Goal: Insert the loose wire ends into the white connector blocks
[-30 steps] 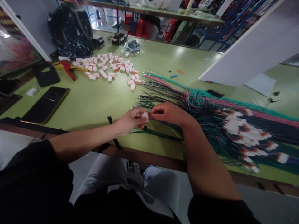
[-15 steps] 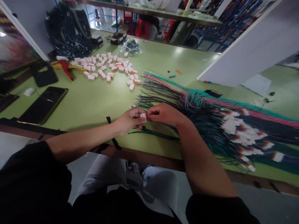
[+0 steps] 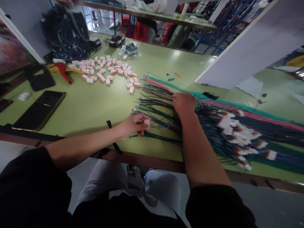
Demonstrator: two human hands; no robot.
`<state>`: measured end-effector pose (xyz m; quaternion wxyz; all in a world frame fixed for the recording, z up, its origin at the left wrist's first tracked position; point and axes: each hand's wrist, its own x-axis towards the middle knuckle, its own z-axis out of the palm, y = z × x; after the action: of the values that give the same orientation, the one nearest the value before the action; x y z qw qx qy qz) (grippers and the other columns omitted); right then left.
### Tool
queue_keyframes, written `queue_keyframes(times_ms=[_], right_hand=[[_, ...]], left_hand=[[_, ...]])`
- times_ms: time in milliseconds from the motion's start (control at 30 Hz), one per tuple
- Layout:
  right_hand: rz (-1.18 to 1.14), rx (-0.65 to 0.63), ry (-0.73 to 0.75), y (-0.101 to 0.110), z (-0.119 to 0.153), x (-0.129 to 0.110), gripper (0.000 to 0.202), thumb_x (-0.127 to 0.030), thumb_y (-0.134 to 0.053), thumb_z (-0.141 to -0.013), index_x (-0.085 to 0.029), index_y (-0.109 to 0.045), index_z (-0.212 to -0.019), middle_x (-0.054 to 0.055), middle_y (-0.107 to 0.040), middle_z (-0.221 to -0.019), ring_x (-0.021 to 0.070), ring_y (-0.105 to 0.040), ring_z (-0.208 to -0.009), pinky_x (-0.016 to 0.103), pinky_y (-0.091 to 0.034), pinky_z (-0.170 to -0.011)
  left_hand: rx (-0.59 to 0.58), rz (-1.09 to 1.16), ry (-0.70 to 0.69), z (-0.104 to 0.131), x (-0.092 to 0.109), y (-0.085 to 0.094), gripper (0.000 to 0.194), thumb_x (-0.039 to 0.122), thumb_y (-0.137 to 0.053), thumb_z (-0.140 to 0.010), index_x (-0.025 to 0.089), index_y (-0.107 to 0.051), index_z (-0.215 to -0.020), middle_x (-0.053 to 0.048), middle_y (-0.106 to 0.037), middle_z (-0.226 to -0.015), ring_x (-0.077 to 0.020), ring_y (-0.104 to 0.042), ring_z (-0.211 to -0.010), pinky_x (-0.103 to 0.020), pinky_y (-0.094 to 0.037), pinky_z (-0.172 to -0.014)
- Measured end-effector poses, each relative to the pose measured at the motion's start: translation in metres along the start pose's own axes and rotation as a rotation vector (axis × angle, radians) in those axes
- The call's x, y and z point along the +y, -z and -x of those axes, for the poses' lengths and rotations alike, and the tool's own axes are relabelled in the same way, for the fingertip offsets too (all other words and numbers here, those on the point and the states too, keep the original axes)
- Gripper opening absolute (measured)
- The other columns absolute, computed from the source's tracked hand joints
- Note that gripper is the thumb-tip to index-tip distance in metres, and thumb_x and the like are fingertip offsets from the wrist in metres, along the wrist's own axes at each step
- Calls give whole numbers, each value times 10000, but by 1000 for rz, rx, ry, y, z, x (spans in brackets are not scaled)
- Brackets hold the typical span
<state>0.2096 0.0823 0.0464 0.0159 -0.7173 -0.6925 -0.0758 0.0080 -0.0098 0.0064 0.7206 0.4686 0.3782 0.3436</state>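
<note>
My left hand (image 3: 135, 124) pinches a small white connector housing (image 3: 147, 123) between thumb and fingers, just above the table. Further up and right, my right hand (image 3: 185, 102) lies over a spread of loose wires, its fingers curled closed beside the pink wires (image 3: 158, 83). Whatever its fingertips hold is hidden. Bare metal ends of dark wires (image 3: 152, 100) fan out to the left of that hand. A green wire bundle (image 3: 161, 136) runs below my left hand. Many white and orange connector housings (image 3: 101, 77) lie scattered towards the back left.
Finished-looking white plugs (image 3: 239, 129) on wires are heaped at right. A phone (image 3: 39, 110), red-and-yellow pliers-like tool (image 3: 63, 72) and dark backpack (image 3: 65, 34) are at left. A white panel (image 3: 237, 47) rises from the green table (image 3: 95, 101); a tape roll (image 3: 210, 95) sits near it.
My right hand has moved away from the connector housing, up and right onto the wires. My left hand stays nearly in place, still holding the housing. The view has shifted slightly.
</note>
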Motion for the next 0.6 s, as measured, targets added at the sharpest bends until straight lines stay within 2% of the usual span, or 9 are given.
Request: queue_keyframes(times_ms=[167, 267, 367, 467, 600], right_hand=[[74, -16, 98, -6, -5, -7, 348, -126, -397, -832, -65, -699, -993, 243, -661, -1016, 365, -579, -1014, 430, -439, -777], [113, -20, 92, -9, -8, -15, 381, -98, -352, -845, -39, -666, -1052, 251, -652, -1033, 350, -584, -1021, 411, -444, -785], [144, -45, 32, -10, -13, -21, 407, -62, -315, -842, -38, -662, -1052, 248, -653, -1029, 328, -598, -1011, 388, -450, -778], [78, -45, -56, -8, -16, -19, 396, -80, -326, -842, -78, -663, -1050, 221, -663, -1028, 306, -613, -984, 367, -454, -754], [-151, 94, -243, -7, -21, -3, 349, -148, -376, -830, -118, -644, -1051, 186, -665, -1043, 292, -608, -968, 376, -444, -776]], left_hand=[[-8, -26, 7, -1, 1, 0, 183, 114, -629, -740, 138, -507, -875, 69, -552, -584, -32, -486, -398, -171, -363, -416], [-16, -44, 10, -1, 1, 1, 196, 113, -625, -739, 139, -503, -890, 77, -545, -583, -26, -482, -399, -164, -360, -420], [-14, -45, 28, -2, 1, 1, 195, 105, -602, -747, 140, -498, -908, 85, -539, -582, -22, -479, -396, -162, -365, -423], [-9, -37, 38, -2, 1, 0, 191, 105, -594, -749, 140, -498, -910, 86, -537, -582, -22, -475, -395, -166, -365, -421], [-3, -27, 45, -3, 1, 0, 201, 93, -592, -751, 140, -496, -921, 85, -541, -584, -20, -472, -394, -165, -362, -416]])
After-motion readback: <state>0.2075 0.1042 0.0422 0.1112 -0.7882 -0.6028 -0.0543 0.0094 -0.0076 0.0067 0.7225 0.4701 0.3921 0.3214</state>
